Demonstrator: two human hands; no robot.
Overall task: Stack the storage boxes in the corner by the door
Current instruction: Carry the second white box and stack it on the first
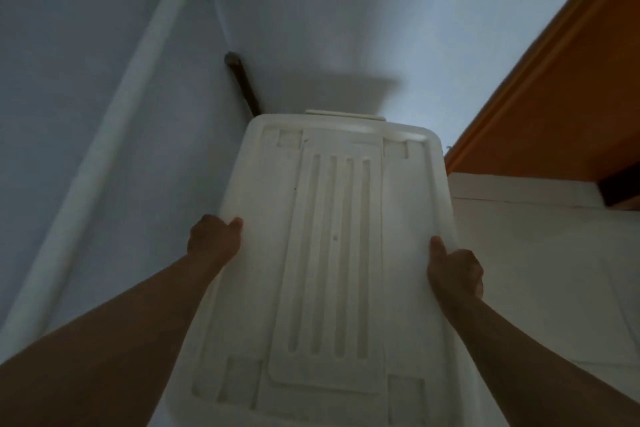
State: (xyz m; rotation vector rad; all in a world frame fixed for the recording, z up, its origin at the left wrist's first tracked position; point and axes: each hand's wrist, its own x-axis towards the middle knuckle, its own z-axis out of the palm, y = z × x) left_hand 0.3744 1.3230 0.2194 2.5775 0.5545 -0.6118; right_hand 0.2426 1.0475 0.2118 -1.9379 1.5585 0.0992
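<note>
A white plastic storage box [332, 253] with a ribbed lid fills the middle of the head view, its far end close to the wall corner. My left hand [214, 239] grips its left edge, thumb on top of the lid. My right hand [455, 270] grips the right edge the same way. The box's sides and anything beneath it are hidden under the lid. A small white latch [344, 113] shows at the far end.
A white pipe [114, 135] runs up the left wall. A dark stick [242, 83] leans in the corner behind the box. An orange door frame [554, 80] rises at the right, with pale floor tiles [540, 270] below it.
</note>
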